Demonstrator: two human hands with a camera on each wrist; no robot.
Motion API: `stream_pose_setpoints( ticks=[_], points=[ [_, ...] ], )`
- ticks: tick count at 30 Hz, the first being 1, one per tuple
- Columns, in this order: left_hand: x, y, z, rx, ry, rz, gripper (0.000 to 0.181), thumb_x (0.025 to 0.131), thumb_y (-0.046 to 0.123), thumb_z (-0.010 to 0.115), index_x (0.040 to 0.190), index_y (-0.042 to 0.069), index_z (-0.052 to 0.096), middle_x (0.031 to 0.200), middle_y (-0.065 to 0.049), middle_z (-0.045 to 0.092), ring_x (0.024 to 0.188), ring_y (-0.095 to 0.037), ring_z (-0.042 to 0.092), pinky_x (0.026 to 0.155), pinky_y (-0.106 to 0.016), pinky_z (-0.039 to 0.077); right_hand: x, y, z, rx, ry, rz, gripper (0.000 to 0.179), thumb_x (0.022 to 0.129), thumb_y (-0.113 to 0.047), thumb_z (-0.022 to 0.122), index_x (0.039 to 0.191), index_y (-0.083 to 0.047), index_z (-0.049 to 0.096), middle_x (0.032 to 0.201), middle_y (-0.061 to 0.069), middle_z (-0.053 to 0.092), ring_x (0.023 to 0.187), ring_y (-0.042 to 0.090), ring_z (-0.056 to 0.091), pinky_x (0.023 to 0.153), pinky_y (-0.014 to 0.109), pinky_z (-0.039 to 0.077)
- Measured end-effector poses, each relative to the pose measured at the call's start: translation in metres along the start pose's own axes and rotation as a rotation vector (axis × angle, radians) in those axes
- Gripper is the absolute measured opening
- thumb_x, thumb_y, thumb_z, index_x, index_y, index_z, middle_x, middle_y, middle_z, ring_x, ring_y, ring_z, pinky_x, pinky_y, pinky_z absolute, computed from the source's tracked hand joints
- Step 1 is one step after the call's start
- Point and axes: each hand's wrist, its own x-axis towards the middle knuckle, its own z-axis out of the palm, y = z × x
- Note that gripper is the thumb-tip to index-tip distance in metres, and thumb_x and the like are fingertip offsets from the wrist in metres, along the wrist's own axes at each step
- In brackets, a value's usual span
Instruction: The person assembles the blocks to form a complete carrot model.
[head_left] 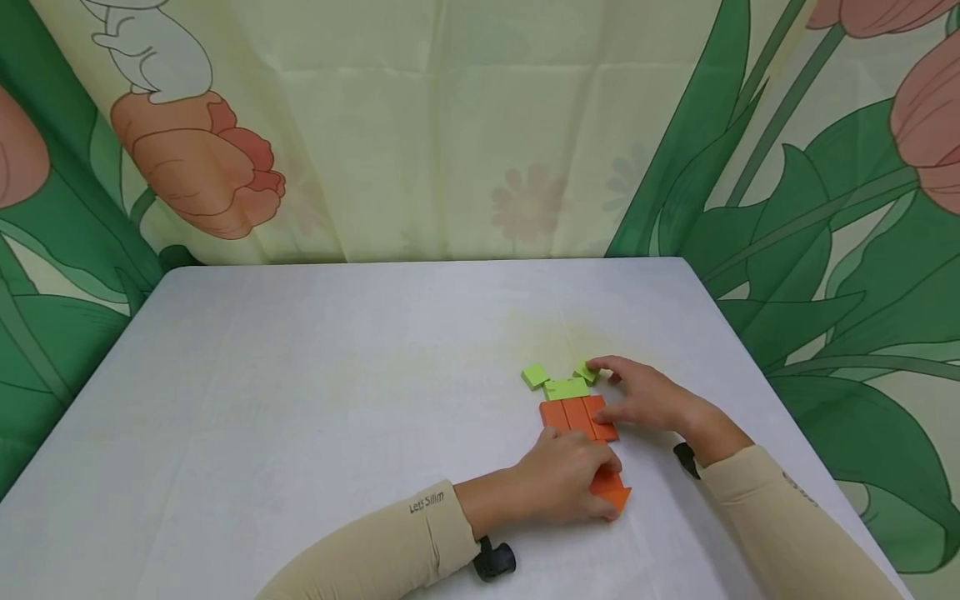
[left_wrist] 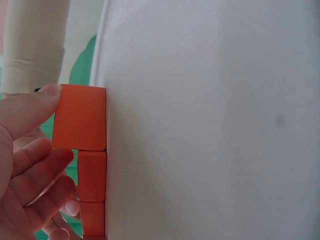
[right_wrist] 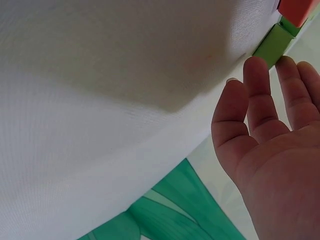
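Note:
Flat blocks form a figure on the white table, green at the far end and orange nearer. My left hand [head_left: 562,479] lies over the near orange part, thumb and finger about the end orange block [left_wrist: 80,117]; its other fingers curl beside the row. My right hand [head_left: 648,396] reaches from the right. Its index finger touches the right green block [head_left: 585,372] and its thumb lies at the upper orange blocks [head_left: 566,412]. The right wrist view has its fingers fairly straight by a green block [right_wrist: 274,46]. My left hand hides several orange blocks.
Another green block [head_left: 535,376] sits at the figure's upper left, beside a notched green block [head_left: 566,389]. The white table [head_left: 300,400] extends left. A printed curtain [head_left: 465,133] hangs behind it, and dark wrist cameras [head_left: 495,561] sit under the sleeves.

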Motion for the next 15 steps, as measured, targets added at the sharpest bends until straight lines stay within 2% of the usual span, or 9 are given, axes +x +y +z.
stream_pose_setpoints(
  ticks=[5,8,12,13,15],
  points=[
    [-0.002,0.0,-0.002,-0.019,0.007,-0.009,0.037,0.084,0.046,0.079,0.114,0.026,0.07,0.087,0.02,0.056,0.085,0.001,0.046,0.075,-0.027,0.031,0.003,0.0,0.0,-0.013,0.002,-0.012,0.072,0.084,-0.023,0.081,0.144,-0.004,0.047,0.139,0.016,0.052,0.119,0.038,0.05,0.096,0.055,0.045],
    [-0.004,-0.003,-0.006,-0.071,0.029,-0.012,0.037,0.086,0.043,0.078,0.117,0.024,0.07,0.096,0.022,0.061,0.09,0.003,0.05,0.078,-0.027,0.032,0.004,0.0,-0.001,-0.007,0.0,-0.012,0.071,0.084,-0.023,0.08,0.144,-0.004,0.047,0.139,0.015,0.052,0.119,0.038,0.05,0.094,0.053,0.046],
    [-0.008,-0.014,-0.018,-0.169,0.074,-0.04,0.037,0.09,0.037,0.076,0.121,0.019,0.07,0.107,0.018,0.067,0.097,0.002,0.056,0.082,-0.03,0.036,0.001,0.0,-0.007,0.041,0.039,-0.001,0.067,0.086,-0.023,0.078,0.144,-0.007,0.048,0.134,0.017,0.054,0.115,0.037,0.051,0.083,0.045,0.052],
    [-0.009,-0.018,-0.022,-0.187,0.084,-0.049,0.037,0.09,0.035,0.075,0.122,0.018,0.069,0.105,0.016,0.068,0.097,0.0,0.057,0.083,-0.031,0.038,0.0,0.0,-0.009,0.054,0.057,-0.001,0.066,0.086,-0.023,0.077,0.144,-0.008,0.049,0.132,0.018,0.055,0.114,0.037,0.052,0.08,0.042,0.052],
    [-0.014,-0.026,-0.03,-0.194,0.106,-0.068,0.038,0.091,0.034,0.074,0.124,0.015,0.068,0.108,0.012,0.068,0.1,-0.005,0.058,0.087,-0.034,0.041,-0.004,-0.001,-0.014,0.082,0.096,-0.004,0.063,0.088,-0.022,0.075,0.144,-0.009,0.049,0.13,0.021,0.055,0.111,0.037,0.053,0.076,0.04,0.052]
  ],
)
